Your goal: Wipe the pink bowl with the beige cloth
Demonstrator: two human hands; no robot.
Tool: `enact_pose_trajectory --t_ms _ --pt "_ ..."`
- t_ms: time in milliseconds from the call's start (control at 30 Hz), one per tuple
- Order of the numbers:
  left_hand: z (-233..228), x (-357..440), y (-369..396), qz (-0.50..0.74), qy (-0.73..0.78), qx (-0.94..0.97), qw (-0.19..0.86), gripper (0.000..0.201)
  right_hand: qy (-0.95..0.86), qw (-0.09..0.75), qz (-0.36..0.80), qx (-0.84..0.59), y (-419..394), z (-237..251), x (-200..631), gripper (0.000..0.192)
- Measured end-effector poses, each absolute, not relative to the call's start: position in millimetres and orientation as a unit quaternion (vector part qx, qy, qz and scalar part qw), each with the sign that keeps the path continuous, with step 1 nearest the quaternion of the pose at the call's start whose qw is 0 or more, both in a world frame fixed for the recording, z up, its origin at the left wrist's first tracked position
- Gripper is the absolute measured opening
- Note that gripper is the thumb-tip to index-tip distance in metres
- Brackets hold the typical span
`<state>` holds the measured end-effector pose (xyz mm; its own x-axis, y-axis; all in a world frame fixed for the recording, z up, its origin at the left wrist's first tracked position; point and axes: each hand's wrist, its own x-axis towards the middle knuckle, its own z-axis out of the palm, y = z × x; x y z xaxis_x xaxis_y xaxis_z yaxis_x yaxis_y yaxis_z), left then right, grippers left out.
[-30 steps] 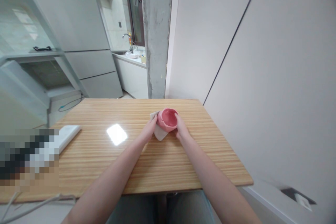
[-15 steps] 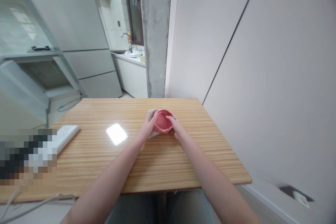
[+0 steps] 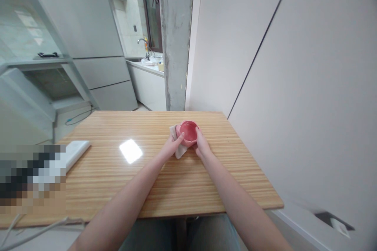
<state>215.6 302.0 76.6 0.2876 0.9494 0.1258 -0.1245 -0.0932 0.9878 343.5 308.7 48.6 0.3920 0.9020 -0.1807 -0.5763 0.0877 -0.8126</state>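
A pink bowl (image 3: 189,131) is tilted toward me between my two hands, over the far middle of the table. My left hand (image 3: 174,143) presses a whitish cloth (image 3: 180,152) to the bowl's left outer side, its thumb on the near rim. Part of the cloth hangs below that hand. My right hand (image 3: 202,143) grips the bowl's right side, thumb at the rim and fingers underneath, mostly hidden. The bowl's inside shows a darker pink, and I see nothing in it.
The wood-grain table (image 3: 118,188) reflects a bright light patch. A white box-like object (image 3: 77,151) lies at its left, beside a blurred-out area and a pale cable (image 3: 67,219). A white wall panel (image 3: 282,98) runs along the right; a concrete pillar (image 3: 178,39) stands behind.
The bowl has turned and shifted slightly right. My left thumb has moved onto the near rim, the right thumb from inside to the right rim. More cloth shows below the bowl.
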Motion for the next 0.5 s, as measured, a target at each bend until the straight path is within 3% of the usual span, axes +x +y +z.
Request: enact_pose_trajectory --t_ms 200,367,500 --pt "78 212 308 0.517 0.367 0.506 0.585 0.054 -0.233 0.607 0.598 -0.469 299 69 344 0.041" --pt "78 212 312 0.507 0.345 0.524 0.591 0.052 -0.269 0.623 0.598 -0.427 296 72 344 0.025" --pt "73 214 310 0.499 0.364 0.524 0.586 0.056 -0.216 0.667 0.560 -0.442 299 60 340 0.025"
